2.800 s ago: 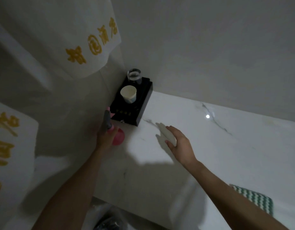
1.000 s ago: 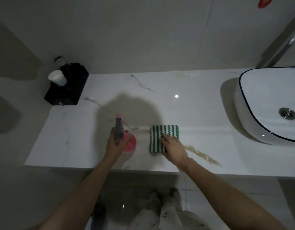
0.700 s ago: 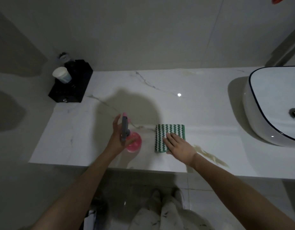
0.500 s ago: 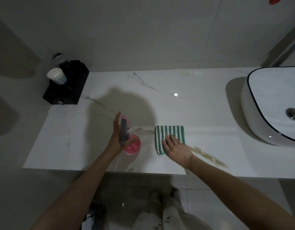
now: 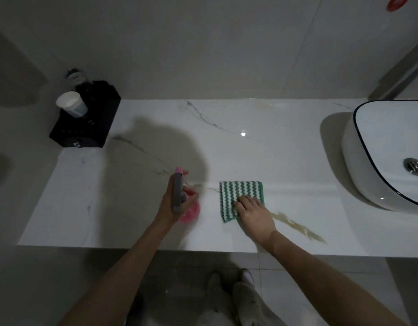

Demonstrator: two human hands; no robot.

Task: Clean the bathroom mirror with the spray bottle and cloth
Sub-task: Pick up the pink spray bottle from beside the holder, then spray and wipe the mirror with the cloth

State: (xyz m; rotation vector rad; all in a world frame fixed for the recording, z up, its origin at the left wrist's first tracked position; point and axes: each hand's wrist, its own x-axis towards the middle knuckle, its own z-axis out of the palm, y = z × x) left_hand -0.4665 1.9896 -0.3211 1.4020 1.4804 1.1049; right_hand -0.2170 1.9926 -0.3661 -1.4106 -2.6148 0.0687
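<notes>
The step in hand looks like gathering the tools. The left hand (image 5: 174, 203) is wrapped around the pink spray bottle (image 5: 182, 203), which stands on the counter (image 5: 262, 151). The right hand (image 5: 254, 211) rests on the green zigzag cloth (image 5: 236, 194) just beside it, fingers curling at its near edge. Next, both likely need lifting toward the mirror, which is not in view. A white sink (image 5: 386, 151) sits well to the right, and a black tray (image 5: 85, 118) with a paper cup (image 5: 71, 107) sits far left; neither blocks the way.
</notes>
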